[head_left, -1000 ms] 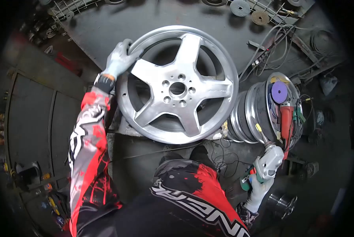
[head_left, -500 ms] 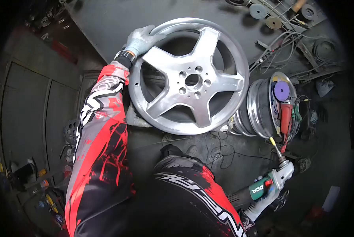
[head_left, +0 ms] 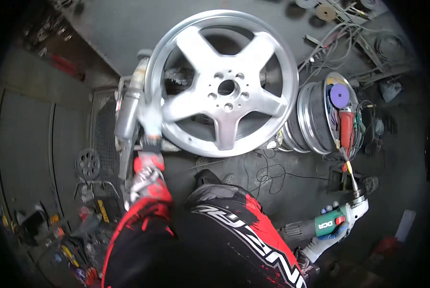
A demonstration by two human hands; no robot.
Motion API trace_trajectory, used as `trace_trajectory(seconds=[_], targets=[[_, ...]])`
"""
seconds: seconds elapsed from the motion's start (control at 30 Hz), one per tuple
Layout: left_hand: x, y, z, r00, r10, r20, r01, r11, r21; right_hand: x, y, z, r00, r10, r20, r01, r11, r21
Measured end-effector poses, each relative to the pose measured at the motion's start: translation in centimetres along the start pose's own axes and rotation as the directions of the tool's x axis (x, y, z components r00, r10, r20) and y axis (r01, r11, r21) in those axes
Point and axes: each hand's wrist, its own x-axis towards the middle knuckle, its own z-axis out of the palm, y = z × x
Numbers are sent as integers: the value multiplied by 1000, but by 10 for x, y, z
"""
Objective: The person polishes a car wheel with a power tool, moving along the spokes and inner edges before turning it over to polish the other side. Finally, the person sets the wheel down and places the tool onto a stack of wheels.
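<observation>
A silver five-spoke car wheel lies face up in front of me. My left hand, in a pale glove, is against its left rim; motion smears the fingers, so their grip cannot be made out. My right hand, gloved too, is wrapped around a green angle grinder marked DCA, low on the right. A slim shaft with a yellow section sticks out of the chuck on its metal head and points up toward a red power tool.
Another wheel rim stands on its side at the right, with a purple disc by the red tool. A grey cylinder lies left of the wheel. Cables trail over the floor. Several discs and hoses are at the upper right.
My left hand has swept down along the left side of the rim, and the wheel has turned counter-clockwise. The angle grinder has shifted slightly right and up in view, still held.
</observation>
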Motion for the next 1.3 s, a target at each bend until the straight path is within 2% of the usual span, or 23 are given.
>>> trace_trajectory(seconds=[0.07,0.13,0.23,0.3,0.33,0.4,0.43,0.47,0.53,0.57,0.6,0.67,0.73,0.77,0.8,0.9,0.93,1.0,1.1,1.17,1.2,1.23,1.3], targets=[[-26,89,6,839,-520,-162,536,840,84,0,4,-12,998,-42,-40,42,999,-1],[-82,65,15,812,-501,-297,560,813,158,1,7,-10,994,-1,-113,8,998,61],[-91,103,26,835,-288,-468,334,942,16,16,19,6,998,-33,-52,38,993,116],[-96,107,10,827,-516,-225,545,834,89,30,24,21,995,4,-95,11,988,154],[-92,95,1,830,-509,-230,539,837,91,42,26,35,1000,16,-14,-12,972,234],[-87,60,-20,937,-348,35,308,869,388,60,32,39,998,64,-3,-62,971,229],[-58,80,-22,916,-397,62,364,886,288,69,35,44,995,61,79,-81,957,277],[-36,79,-21,975,-223,13,192,867,459,79,36,49,994,61,88,-84,957,278],[14,59,-20,959,-272,79,199,846,495,94,41,59,975,73,208,-137,939,315],[31,41,-16,987,-97,125,13,837,548,99,45,64,971,81,223,-158,922,354],[53,65,-11,975,-195,111,101,823,560,103,46,66,968,83,235,-164,921,352],[56,54,-14,966,-199,168,58,793,606,115,46,70,930,105,354,-240,901,363],[37,47,-19,966,-155,209,38,878,477,120,49,76,941,114,320,-231,906,356],[35,55,-11,990,-33,140,-41,867,496,122,52,78,954,136,268,-229,908,352],[31,78,-4,903,-430,4,391,824,410,123,55,78,964,163,210,-229,910,345],[22,71,-2,895,-446,-34,436,853,287,137,59,82,958,231,168,-263,944,200],[19,72,1,940,-334,-76,342,908,241,140,59,83,966,240,96,-250,962,107],[12,70,2,918,-381,-107,396,877,273,156,64,85,962,219,162,-218,976,-25],[-12,77,8,933,-294,-208,360,764,536,179,74,100,980,115,164,-80,975,-206],[-19,127,33,967,-102,-231,232,719,654,192,85,105,975,92,201,-52,979,-195],[-21,162,53,959,-136,-247,264,740,618,198,89,107,971,98,217,-53,977,-205],[-25,190,80,970,-135,-203,204,906,372,202,92,114,977,109,181,-68,973,-221],[-35,237,121,911,-302,279,270,951,149,213,99,113,975,136,174,-94,969,-227]])
